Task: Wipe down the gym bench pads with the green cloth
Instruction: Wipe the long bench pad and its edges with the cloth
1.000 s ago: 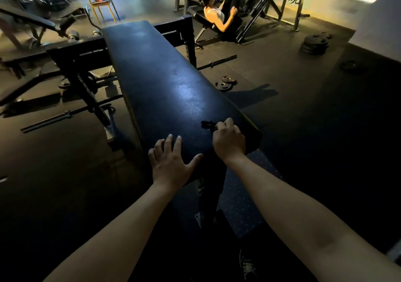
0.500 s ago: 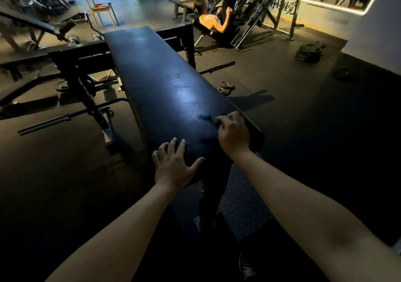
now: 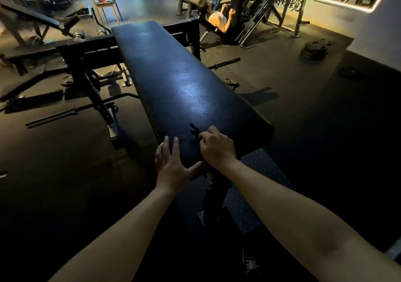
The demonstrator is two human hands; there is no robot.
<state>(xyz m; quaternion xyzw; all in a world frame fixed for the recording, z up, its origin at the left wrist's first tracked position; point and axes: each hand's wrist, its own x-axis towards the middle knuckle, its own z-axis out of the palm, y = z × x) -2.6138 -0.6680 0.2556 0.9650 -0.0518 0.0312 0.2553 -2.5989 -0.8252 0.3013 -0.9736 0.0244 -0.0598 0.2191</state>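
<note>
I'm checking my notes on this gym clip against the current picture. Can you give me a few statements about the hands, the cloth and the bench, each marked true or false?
1. The left hand lies flat with straight fingers on the near end of the bench pad. True.
2. The right hand hangs in the air above the floor. False: it rests on the pad, curled round the cloth.
3. The cloth lies at the far end of the pad. False: it is at the near end, sticking out past the right hand's fingers.
4. A yellow chair stands beyond the bench. True.
5. Weight plates lie stacked on the floor to the right. True.
</note>
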